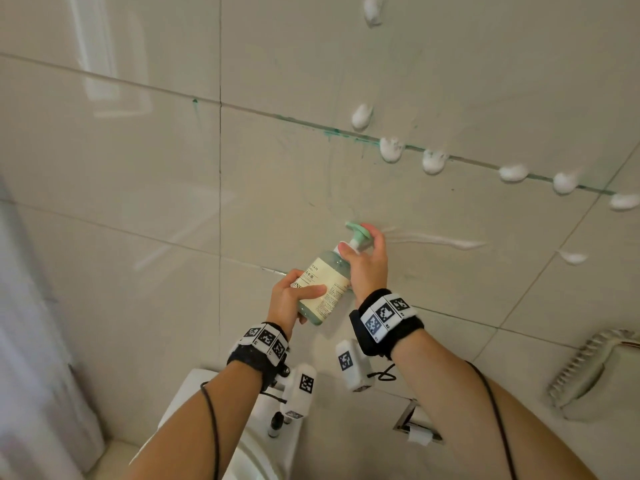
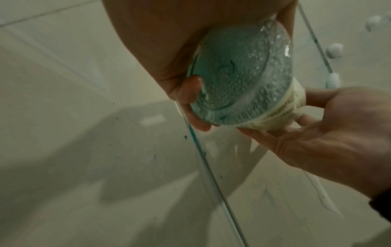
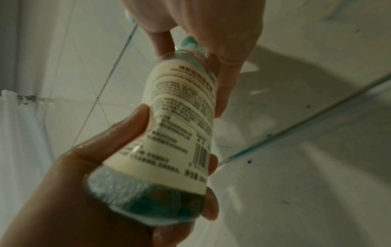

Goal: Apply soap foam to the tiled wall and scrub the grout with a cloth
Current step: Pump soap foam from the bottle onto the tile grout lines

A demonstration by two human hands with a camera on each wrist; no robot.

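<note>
Green-capped soap bottle (image 1: 323,287): left hand (image 1: 289,299) grips base, right hand (image 1: 369,259) curled on pump; only head view shows foam dabs (image 1: 391,149).

We face large glossy pale tiles (image 1: 138,174) crossed by thin dark joints, catching soft window reflections (image 1: 100,64). Below us sit a white toilet tank (image 1: 194,393), a chrome paper holder (image 1: 415,427) and a wall rack (image 1: 585,368).
</note>
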